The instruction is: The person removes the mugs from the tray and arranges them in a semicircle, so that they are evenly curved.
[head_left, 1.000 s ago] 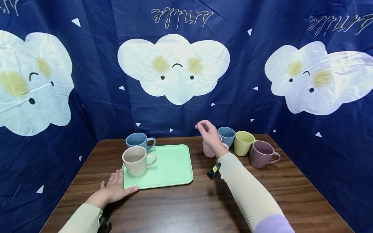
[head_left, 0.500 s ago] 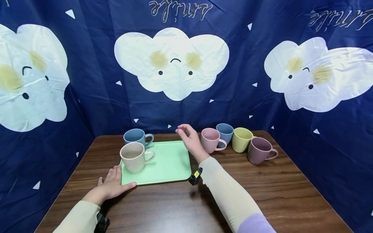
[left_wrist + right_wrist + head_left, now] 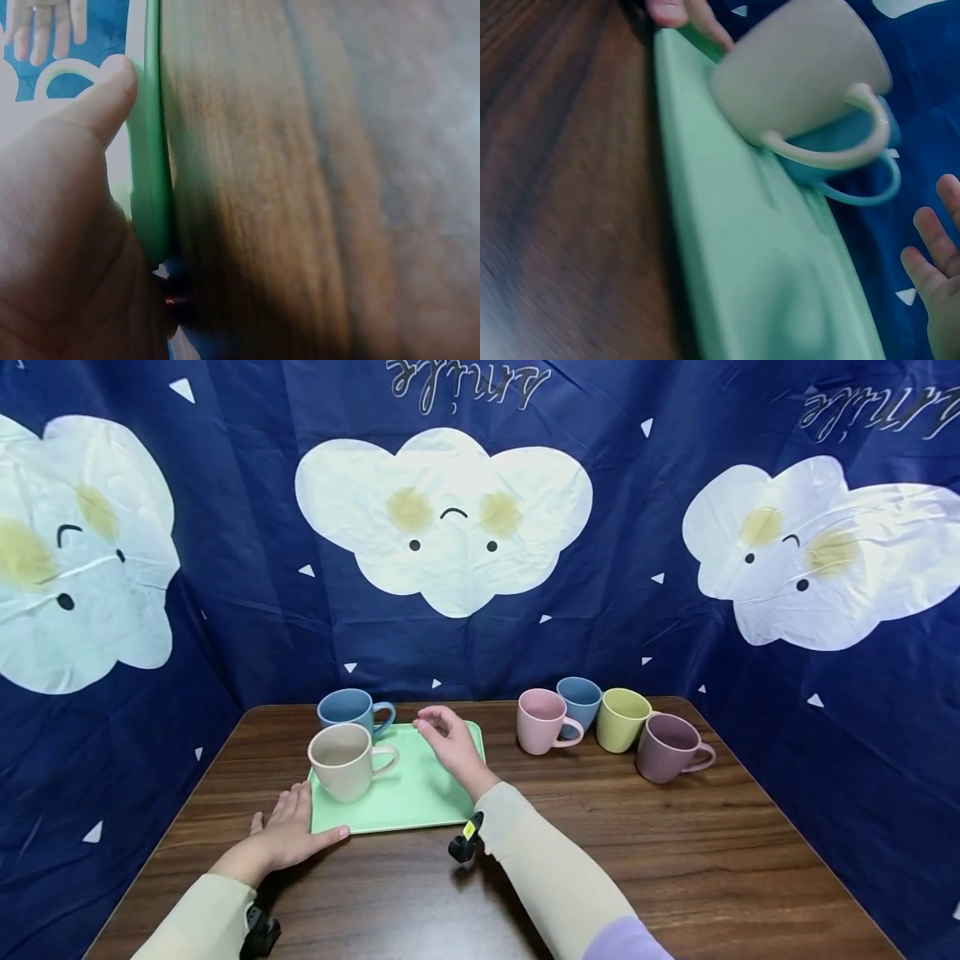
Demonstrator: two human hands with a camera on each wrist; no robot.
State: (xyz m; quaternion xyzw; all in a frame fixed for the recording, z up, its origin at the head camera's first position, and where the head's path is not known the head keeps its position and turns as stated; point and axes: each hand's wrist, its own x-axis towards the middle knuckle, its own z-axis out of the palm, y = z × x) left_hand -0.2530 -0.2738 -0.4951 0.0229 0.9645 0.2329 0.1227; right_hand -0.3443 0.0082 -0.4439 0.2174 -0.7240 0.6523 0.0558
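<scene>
A light green tray (image 3: 420, 802) lies on the wooden table. My left hand (image 3: 281, 837) rests at its near left corner, the thumb along the front edge and the fingers beside the left edge. In the left wrist view the thumb reaches along the tray rim (image 3: 150, 172). A beige mug (image 3: 343, 770) stands upright on the tray's left part, its handle to the right. Behind it a blue mug (image 3: 345, 708) stands at the far left corner. My right hand (image 3: 455, 747) hovers over the tray's right part, fingers relaxed and holding nothing.
To the right of the tray stand a pink mug (image 3: 537, 727), a second blue mug (image 3: 579, 697), a yellow mug (image 3: 621, 727) and a dark mauve mug (image 3: 663, 756). A blue curtain (image 3: 450, 652) with cloud prints hangs behind the table (image 3: 615, 860).
My right hand has moved left from beside the pink mug to over the tray, uncovering that mug. The left hand stays at the tray's corner. The head view has shifted slightly.
</scene>
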